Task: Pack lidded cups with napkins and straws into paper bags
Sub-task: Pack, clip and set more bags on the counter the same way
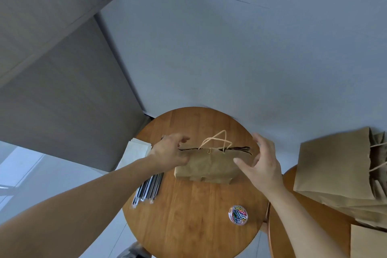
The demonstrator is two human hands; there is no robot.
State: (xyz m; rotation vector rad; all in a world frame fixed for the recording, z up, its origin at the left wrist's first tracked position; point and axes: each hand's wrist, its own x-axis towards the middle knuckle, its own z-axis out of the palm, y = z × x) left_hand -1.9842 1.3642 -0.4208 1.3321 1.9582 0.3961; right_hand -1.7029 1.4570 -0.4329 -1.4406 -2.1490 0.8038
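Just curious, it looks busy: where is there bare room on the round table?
Bare wood between straws, paper-clip tub and paper bag; also behind the bag. Crowded: napkins and straws at left, stacked bags on side table.

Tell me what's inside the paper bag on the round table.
Nothing inside shows. The paper bag has its top pressed shut and held by a paper clip; only its twine handles stick out above. Any contents are hidden by the paper.

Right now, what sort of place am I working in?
Probably a makeshift packing corner in a plain room: a round wooden table by a bare wall, a paper bag on it beside wrapped straws, and a stack of spare bags on a second table.
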